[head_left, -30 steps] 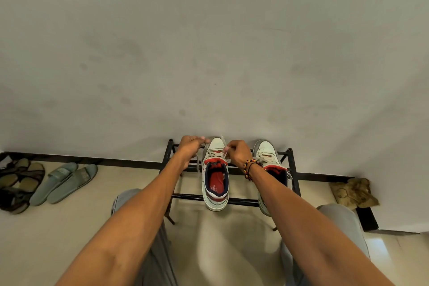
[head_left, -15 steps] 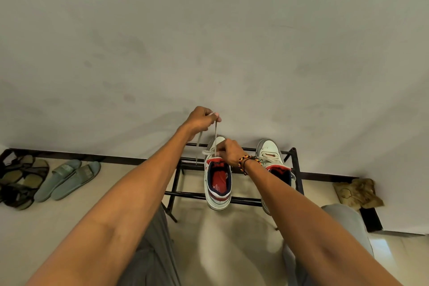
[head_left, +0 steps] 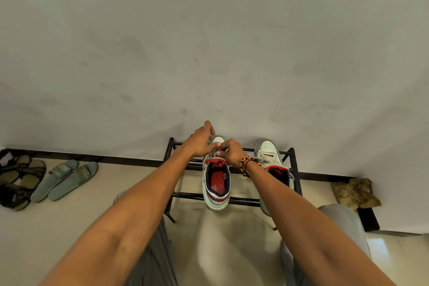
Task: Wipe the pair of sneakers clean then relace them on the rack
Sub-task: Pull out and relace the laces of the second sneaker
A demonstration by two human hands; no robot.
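Observation:
Two pale sneakers with red and navy collars stand on a low black metal rack [head_left: 293,169] against the wall. The left sneaker [head_left: 216,189] shows its red insole; the right sneaker [head_left: 267,152] has its lace threaded and is partly hidden by my right forearm. Both hands meet over the left sneaker's lacing area. My left hand [head_left: 200,141] pinches the grey lace just above the tongue, index finger stretched toward the toe. My right hand [head_left: 232,152], with a beaded bracelet at the wrist, has curled fingers pinching the lace beside it.
A pair of grey-green slides [head_left: 66,179] and dark sandals [head_left: 16,179] lie on the floor at the left. A crumpled brownish cloth [head_left: 355,191] sits on the floor right of the rack. My knees in grey trousers frame the floor before the rack.
My left hand had pulled the lace up high above the sneaker; now it has come back down to the shoe, close beside my right hand.

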